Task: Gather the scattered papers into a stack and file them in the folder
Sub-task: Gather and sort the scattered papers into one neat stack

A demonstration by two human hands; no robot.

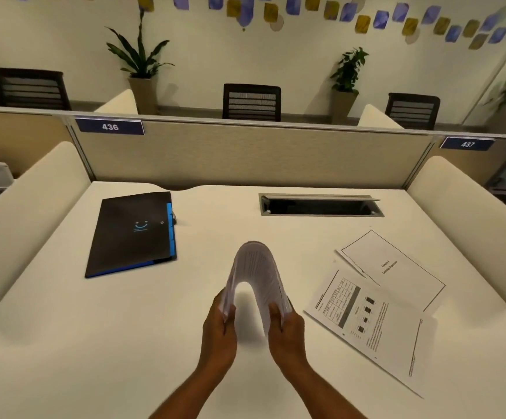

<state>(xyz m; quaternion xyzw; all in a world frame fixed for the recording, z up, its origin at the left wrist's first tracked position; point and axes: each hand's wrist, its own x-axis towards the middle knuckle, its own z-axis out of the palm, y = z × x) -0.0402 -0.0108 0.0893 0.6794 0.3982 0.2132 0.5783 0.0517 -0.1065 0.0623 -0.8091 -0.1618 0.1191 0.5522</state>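
Both hands hold a stack of papers (256, 267) above the middle of the white desk, bent upward into an arch. My left hand (218, 331) grips its left edge and my right hand (288, 331) grips its right edge. A black folder (131, 234) with blue edges lies closed on the desk at the left, apart from the hands. Two loose sheets remain on the desk at the right: a printed page with a table and pictures (363, 322) and, partly behind it, a page with a framed title (393, 264).
A cable tray opening (321, 205) is set into the desk at the back right. A beige partition (254, 155) with labels 436 and 437 closes the far side. Cream side dividers (472, 201) flank the desk (94, 343). Chairs and plants stand beyond.
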